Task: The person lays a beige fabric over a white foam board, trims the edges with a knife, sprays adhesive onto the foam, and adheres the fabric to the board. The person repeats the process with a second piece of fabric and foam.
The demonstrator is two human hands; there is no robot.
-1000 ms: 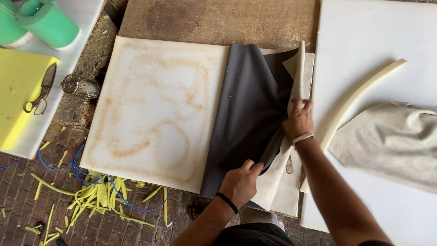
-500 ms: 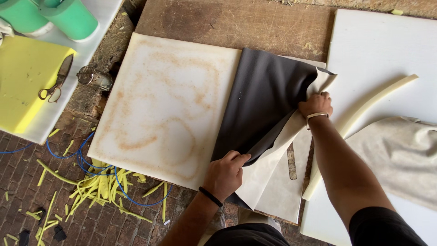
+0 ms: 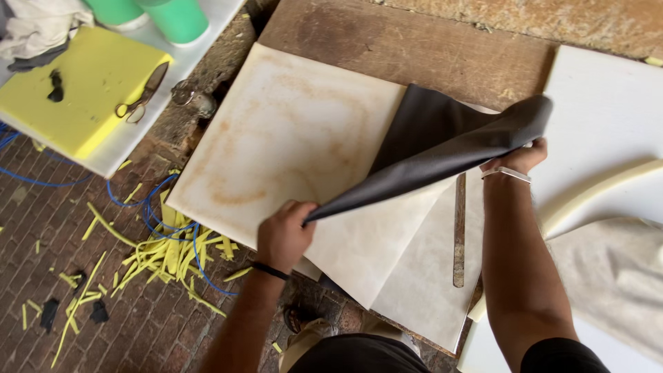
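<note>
At frame centre, the left hand [image 3: 284, 235] pinches the near corner of a dark sheet [image 3: 442, 148], while the right hand [image 3: 521, 157] grips its far corner at right, lifting it above the stained white board [image 3: 276, 138] on the worktop [image 3: 387, 41].

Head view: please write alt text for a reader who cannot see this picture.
Two hands hold a dark sheet stretched above stained white boards: the left hand grips its near corner, the right hand its far edge. A metal ruler lies on the boards, and scissors rest on yellow foam to the left.
</note>
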